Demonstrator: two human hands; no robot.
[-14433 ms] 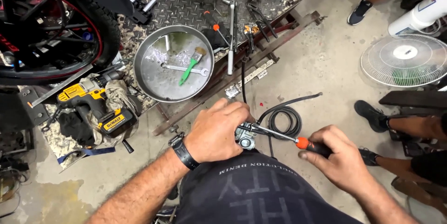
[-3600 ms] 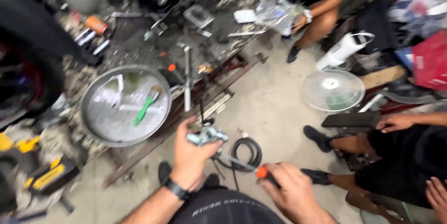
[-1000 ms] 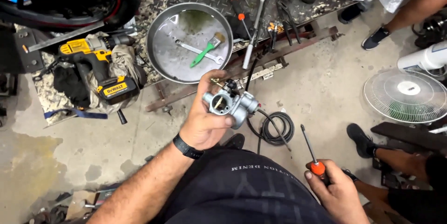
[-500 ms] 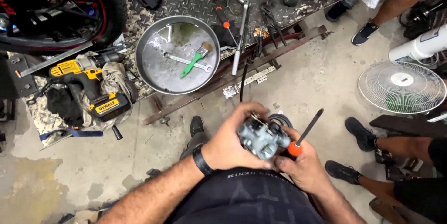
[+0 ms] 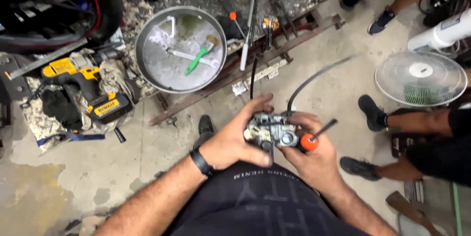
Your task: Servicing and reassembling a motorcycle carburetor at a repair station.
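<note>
My left hand (image 5: 235,140) grips a small grey metal carburettor (image 5: 271,131) in front of my chest. My right hand (image 5: 314,160) touches the carburettor's right side and also holds a screwdriver with an orange-red handle (image 5: 309,141), its shaft pointing up to the right. A black hose (image 5: 314,79) rises from the carburettor and arcs away, blurred. A black watch sits on my left wrist.
A round metal pan (image 5: 180,49) with a green-handled brush and a wrench lies ahead. A yellow cordless drill (image 5: 86,86) lies at left on rags by a motorcycle wheel (image 5: 59,5). Another person's legs and black shoes (image 5: 373,113) are at right, beside a white fan (image 5: 420,78).
My hands and the carburettor have shifted slightly up and right. The black hose has swung up from the floor. The screwdriver has tilted lower in my right hand.
</note>
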